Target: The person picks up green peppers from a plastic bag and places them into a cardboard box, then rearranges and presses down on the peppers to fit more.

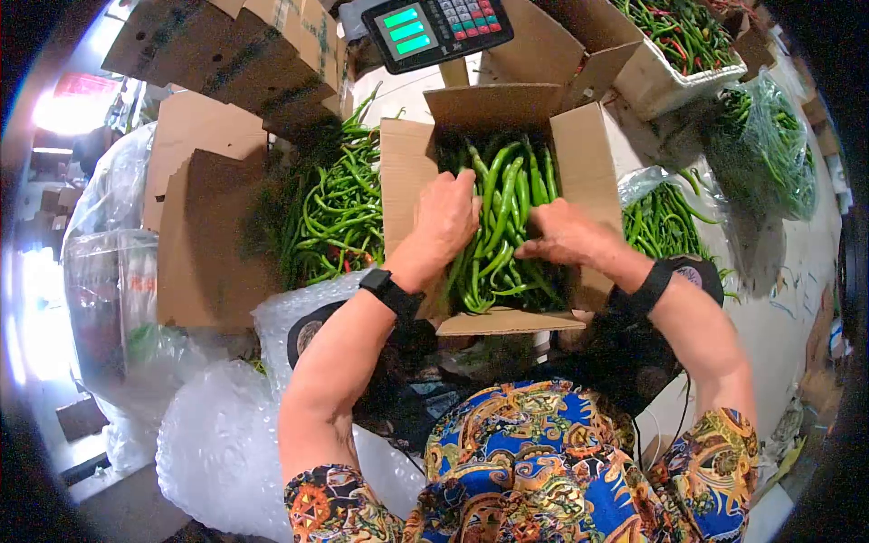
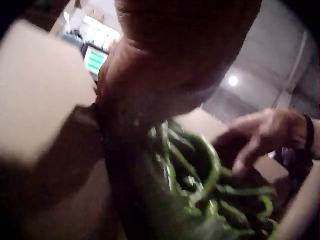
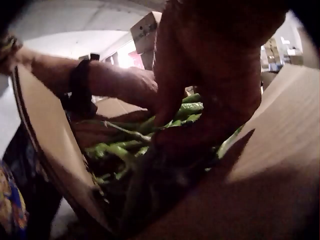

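Note:
Long green chili peppers (image 1: 503,204) fill an open cardboard box (image 1: 494,101) right in front of the person, its flaps folded outward. At the left inner side of the box the left hand (image 1: 445,213) reaches down beside the peppers, its fingertips hidden. Opposite it, the right hand (image 1: 568,232) lies over the right edge of the pile, thumb stretched toward the middle. The left wrist view shows this thumb and loosely bent fingers (image 2: 265,131) over the peppers. Close and dark in the right wrist view, the right hand (image 3: 215,75) dips between peppers and box wall.
A scale display (image 1: 437,32) with green digits stands behind the box. Loose green peppers (image 1: 339,213) lie to the left, more (image 1: 665,222) in plastic to the right. A foam box (image 1: 688,81) of peppers is at the back right. Bubble wrap (image 1: 222,443) lies at the lower left.

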A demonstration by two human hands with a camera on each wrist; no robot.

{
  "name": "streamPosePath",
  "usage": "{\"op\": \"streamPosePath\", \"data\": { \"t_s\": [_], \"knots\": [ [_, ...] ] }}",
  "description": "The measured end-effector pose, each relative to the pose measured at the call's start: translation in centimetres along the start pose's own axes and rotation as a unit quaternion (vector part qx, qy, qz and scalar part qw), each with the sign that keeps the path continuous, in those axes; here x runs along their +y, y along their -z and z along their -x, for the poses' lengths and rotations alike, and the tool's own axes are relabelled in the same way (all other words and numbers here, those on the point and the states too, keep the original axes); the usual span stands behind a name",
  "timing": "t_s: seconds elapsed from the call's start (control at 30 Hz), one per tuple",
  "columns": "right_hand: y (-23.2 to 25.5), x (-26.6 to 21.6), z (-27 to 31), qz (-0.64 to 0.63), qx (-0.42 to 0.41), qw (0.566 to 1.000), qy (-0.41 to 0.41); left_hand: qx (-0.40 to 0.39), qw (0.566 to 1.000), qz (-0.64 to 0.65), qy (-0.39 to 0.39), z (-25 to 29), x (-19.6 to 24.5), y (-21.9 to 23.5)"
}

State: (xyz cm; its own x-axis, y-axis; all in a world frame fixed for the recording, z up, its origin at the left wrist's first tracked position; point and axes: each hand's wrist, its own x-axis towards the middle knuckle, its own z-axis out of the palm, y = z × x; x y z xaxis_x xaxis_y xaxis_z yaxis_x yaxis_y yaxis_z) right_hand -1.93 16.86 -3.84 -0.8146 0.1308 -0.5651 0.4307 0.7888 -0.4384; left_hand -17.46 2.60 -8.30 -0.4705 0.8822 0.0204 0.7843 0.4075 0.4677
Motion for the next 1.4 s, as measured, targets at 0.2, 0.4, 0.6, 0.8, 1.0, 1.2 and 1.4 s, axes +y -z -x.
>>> {"op": "streamPosePath", "data": {
  "t_s": [0.2,0.4,0.6,0.8,1.0,1.2,1.4],
  "knots": [
    [-0.2,0.6,-0.5,-0.043,-0.033,0.998,-0.041,0.111,0.990,0.083,-0.011,0.8,0.4,-2.3],
    [-1.3,1.9,-0.4,-0.149,-0.011,0.987,-0.061,0.052,0.987,0.141,0.056,1.0,2.1,-5.0],
    [-0.8,0.9,1.4,-0.007,0.021,0.999,0.023,0.106,0.991,-0.001,-0.079,-1.0,2.7,-2.0],
    [-3.9,0.4,0.6,-0.001,-0.002,1.000,0.018,0.087,0.993,0.018,-0.072,0.5,2.9,-5.6],
    [-4.5,-0.1,1.4,-0.006,0.022,1.000,-0.021,0.141,0.987,0.021,-0.077,0.9,3.8,-6.1],
    [-4.2,-0.9,0.4,0.001,0.023,1.000,0.003,0.117,0.991,0.016,-0.069,0.4,3.1,-6.1],
    [-1.6,-0.3,3.4,0.046,0.033,0.997,-0.051,0.159,0.979,0.073,-0.101,-0.4,2.7,-1.4]
  ]
}}
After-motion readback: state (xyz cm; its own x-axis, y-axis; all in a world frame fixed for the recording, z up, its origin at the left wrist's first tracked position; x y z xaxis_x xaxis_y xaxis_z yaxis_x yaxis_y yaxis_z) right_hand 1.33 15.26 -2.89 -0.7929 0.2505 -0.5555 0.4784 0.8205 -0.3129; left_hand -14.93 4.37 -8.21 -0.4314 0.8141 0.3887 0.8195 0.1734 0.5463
